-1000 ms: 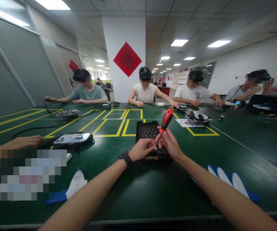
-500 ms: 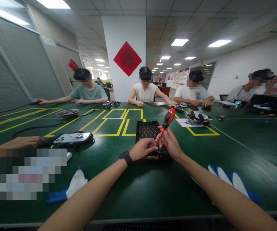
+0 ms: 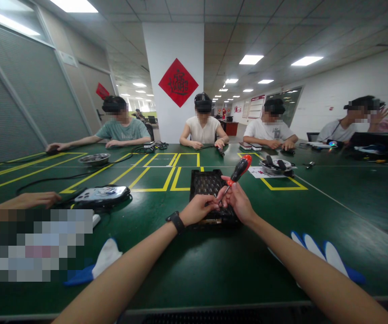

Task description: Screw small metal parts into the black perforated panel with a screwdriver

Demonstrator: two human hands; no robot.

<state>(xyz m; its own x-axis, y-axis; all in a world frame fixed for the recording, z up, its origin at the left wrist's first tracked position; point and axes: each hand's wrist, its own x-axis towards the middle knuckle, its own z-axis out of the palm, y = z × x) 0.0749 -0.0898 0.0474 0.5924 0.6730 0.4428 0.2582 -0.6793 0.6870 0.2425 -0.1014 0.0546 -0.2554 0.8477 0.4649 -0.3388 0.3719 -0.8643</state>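
A screwdriver (image 3: 240, 170) with a black and red handle leans up and to the right, its thin shaft pointing down at my left fingertips. My right hand (image 3: 241, 206) is closed around the lower handle and shaft. My left hand (image 3: 198, 209), with a black watch (image 3: 176, 222) on the wrist, pinches at the shaft's tip; what lies between its fingers is hidden. Both hands are over a black plastic tray (image 3: 206, 181) with a patterned bottom, and they cover its near part.
Blue and white gloves lie by my forearms, one at left (image 3: 108, 261), one at right (image 3: 334, 258). A phone (image 3: 102, 194), a metal bowl (image 3: 94, 159) and a filled dish (image 3: 277, 165) stand on the green table (image 3: 167, 256). A neighbour's hand (image 3: 42, 198) rests at left; co-workers sit opposite.
The screwdriver's handle has tipped further to the right and down, while both my hands stay nearly in place. Opposite, a co-worker's outstretched arm has drawn back with a dark object in hand.
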